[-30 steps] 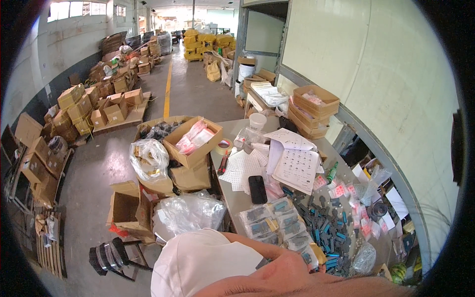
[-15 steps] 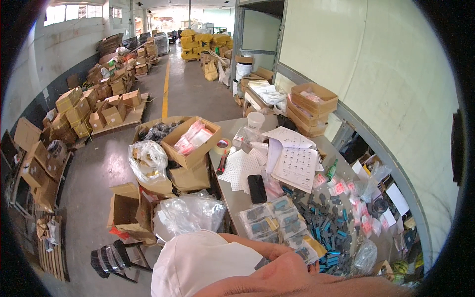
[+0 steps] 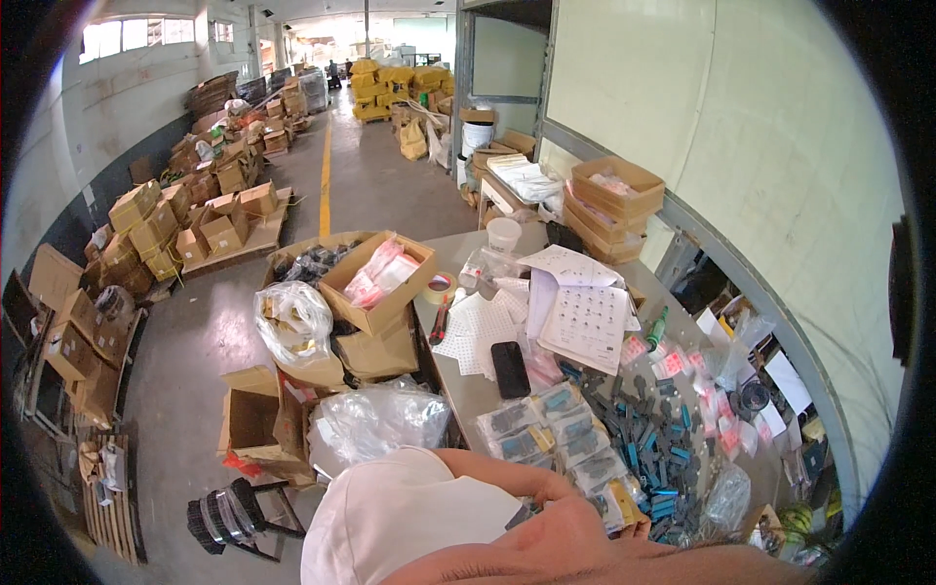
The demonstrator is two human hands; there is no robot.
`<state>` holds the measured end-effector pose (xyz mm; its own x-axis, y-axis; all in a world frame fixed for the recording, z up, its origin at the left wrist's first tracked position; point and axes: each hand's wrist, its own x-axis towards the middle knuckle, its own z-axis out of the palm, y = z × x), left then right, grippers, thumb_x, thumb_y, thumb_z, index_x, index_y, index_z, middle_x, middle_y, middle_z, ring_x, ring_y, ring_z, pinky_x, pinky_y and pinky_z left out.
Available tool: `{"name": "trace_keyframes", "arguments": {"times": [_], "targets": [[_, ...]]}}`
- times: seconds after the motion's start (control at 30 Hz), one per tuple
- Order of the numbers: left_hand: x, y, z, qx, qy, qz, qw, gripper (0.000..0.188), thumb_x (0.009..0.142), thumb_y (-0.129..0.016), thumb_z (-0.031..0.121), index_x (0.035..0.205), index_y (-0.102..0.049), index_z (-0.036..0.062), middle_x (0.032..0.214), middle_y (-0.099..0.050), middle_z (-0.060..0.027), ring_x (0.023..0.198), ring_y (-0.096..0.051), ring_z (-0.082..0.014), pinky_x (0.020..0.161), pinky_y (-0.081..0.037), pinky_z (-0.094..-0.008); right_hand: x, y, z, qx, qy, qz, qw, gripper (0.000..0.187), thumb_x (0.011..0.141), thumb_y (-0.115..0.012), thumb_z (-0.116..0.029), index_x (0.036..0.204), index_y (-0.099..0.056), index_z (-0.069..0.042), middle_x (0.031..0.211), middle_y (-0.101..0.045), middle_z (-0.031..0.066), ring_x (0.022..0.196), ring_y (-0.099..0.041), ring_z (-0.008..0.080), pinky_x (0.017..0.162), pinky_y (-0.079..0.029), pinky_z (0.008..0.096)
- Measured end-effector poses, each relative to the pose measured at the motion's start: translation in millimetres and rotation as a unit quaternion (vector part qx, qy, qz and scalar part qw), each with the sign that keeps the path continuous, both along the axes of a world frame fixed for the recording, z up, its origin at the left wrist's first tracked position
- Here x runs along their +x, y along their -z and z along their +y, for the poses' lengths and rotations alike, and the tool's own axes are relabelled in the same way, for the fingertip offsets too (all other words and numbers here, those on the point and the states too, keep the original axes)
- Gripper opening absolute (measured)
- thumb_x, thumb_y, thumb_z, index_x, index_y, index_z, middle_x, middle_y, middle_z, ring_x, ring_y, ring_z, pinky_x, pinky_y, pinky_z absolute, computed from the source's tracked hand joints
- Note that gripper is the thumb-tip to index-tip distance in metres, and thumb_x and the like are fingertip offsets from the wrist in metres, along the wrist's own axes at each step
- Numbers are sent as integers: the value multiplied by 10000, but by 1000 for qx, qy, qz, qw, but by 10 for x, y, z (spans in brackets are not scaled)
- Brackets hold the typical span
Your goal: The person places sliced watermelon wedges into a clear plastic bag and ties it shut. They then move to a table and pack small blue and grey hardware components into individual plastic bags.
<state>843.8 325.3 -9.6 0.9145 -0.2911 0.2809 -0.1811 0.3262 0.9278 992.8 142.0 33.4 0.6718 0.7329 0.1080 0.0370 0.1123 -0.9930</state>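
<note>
Bagged blue-blk parts [image 3: 570, 438], near L of table [image 3: 456, 382], beside loose pcs [image 3: 659, 462] | prob. L hand [image 3: 638, 527] by nearest bag, grip: can't tell; R hand unseen | step: prob. bag handling | next wants light pinch

A glossy grey floor [image 3: 380, 190] stretches beyond the grip [image 3: 636, 528], between a white, grey-based wall [image 3: 136, 93] leftward and pale-green panelling [image 3: 780, 127] rightward.

Left sleeve [image 3: 390, 507]: white
Left forearm [image 3: 502, 473]: bare, slanting over left edge of worktop [image 3: 462, 392]
Fingers [image 3: 640, 527]: mostly hidden, side unclear
</note>
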Motion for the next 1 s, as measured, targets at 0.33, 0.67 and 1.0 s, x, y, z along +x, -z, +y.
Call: {"name": "trace_keyframes", "arguments": {"times": [0.33, 0.67, 1.0], "targets": [[-362, -858, -132, -109, -33, 257, 960, 625, 579, -753, 104, 1141, -486, 39, 1004, -598, -108, 870, -582, -233, 710, -485, -407, -50, -753, 132, 41, -215, 112, 969, 132, 847, -545, -178, 916, -563, -67, 869, -590, 62, 773, -548, 168, 690, -433, 268], [-163, -1044, -191, 188, -100, 173, 962, 841, 528, -815, 219, 1226, -387, 27, 1057, -556, -78, 991, -507, -220, 837, -401, -351, -210, -342, 151, 225, 46, 191, 954, 93, 876, -508, -131, 850, -440, -73, 758, -479, 46, 682, -537, 171, 600, -488, 309], [-96, -1292, -246, 341, -35, 52, 938, 945, 494, -824, 307, 1260, -347, 25, 1134, -497, -144, 1063, -458, -253, 881, -356, -356, -226, -921, 163, -110, 26, 430, 896, 188, 844, -534, -294, 856, -495, -111, 769, -534, 51, 672, -545, 215, 602, -455, 334]]}}
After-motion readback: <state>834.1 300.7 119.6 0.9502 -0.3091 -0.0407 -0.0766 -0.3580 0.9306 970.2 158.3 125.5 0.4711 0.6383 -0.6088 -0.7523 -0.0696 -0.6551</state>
